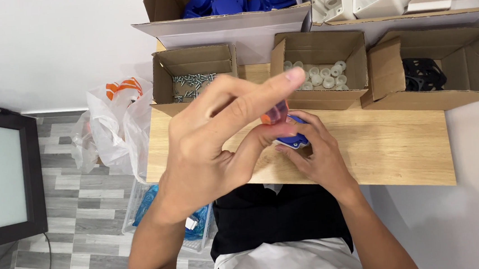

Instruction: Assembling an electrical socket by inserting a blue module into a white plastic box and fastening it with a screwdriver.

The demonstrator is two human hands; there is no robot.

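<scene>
The left hand point(212, 147) is raised above the wooden worktop point(397, 146), index finger stretched toward two o'clock, its grip pinching an orange-handled tool point(274, 114) held roughly upright. At three o'clock, a blue part point(293, 141) is clasped in the right hand point(316, 151).

Bright even light, soft shadows, raised fingers slightly blurred.

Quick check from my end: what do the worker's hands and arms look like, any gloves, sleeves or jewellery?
Both hands, left and right, are bare: no gloves, and no rings or watch show. The forearms are uncovered down to the frame's lower edge, so no sleeves are visible. No cables or markings on them.
</scene>
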